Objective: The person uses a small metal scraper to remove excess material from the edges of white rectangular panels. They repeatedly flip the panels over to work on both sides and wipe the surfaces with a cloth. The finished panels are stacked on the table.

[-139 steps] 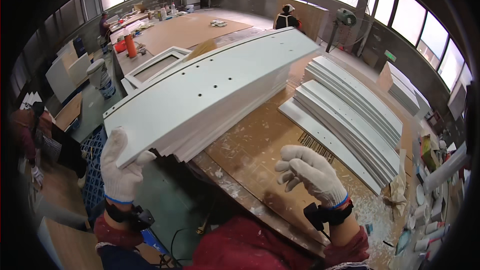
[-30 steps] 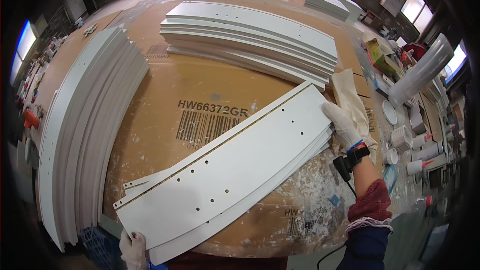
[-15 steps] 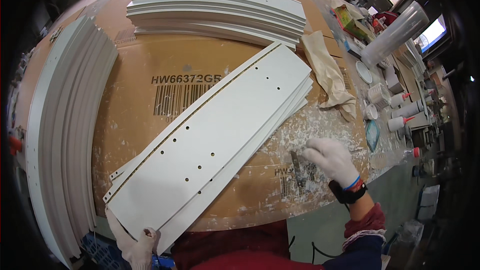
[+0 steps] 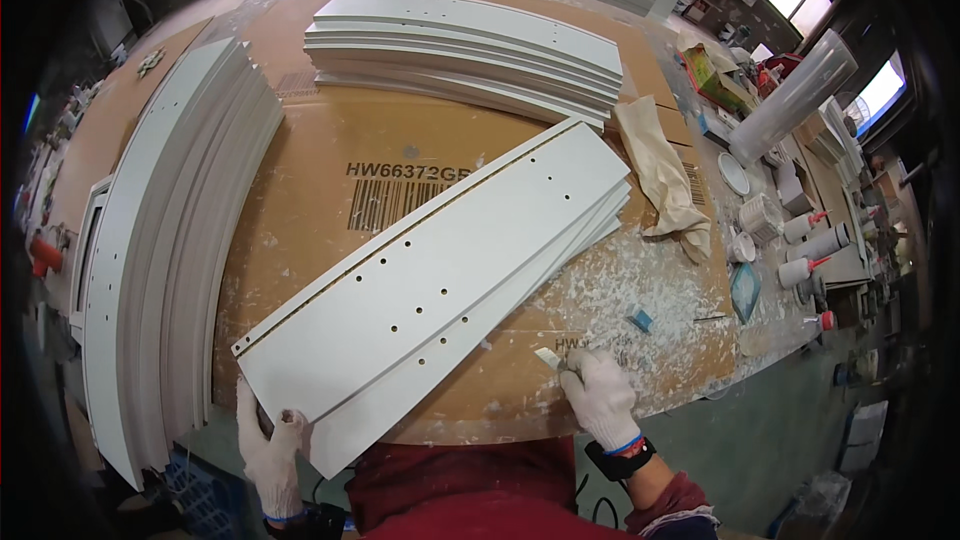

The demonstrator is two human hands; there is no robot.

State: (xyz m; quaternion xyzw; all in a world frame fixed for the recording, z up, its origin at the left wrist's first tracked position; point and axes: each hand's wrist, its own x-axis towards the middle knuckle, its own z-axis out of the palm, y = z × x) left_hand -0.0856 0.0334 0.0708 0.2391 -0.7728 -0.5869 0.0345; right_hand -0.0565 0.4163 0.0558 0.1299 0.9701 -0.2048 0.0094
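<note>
A stack of white drilled boards (image 4: 430,275) lies slantwise before me, the top one grooved along its far long edge. My left hand (image 4: 270,450), in a white knit glove, grips the top board at its near left end, thumb near the face and fingers along the edge. My right hand (image 4: 600,400), gloved too, is closed to the right of the boards, low over the cardboard. From its fingers juts a small flat blade, like a scraper (image 4: 548,358), its face catching light; the handle is hidden in the hand.
White board stacks stand at the left (image 4: 165,240) and the back (image 4: 465,45). On the right lie a cream cloth (image 4: 660,180), a small blue block (image 4: 640,319), red-tipped bottles (image 4: 800,270), a clear plastic roll (image 4: 795,95) and a plastic bottle (image 4: 780,333). White flakes dot the cardboard (image 4: 400,148).
My right hand has moved left and nearer to me, with the blade now turned to the light. The blue block has come into sight. My left hand stays at the board; the view has shifted.
</note>
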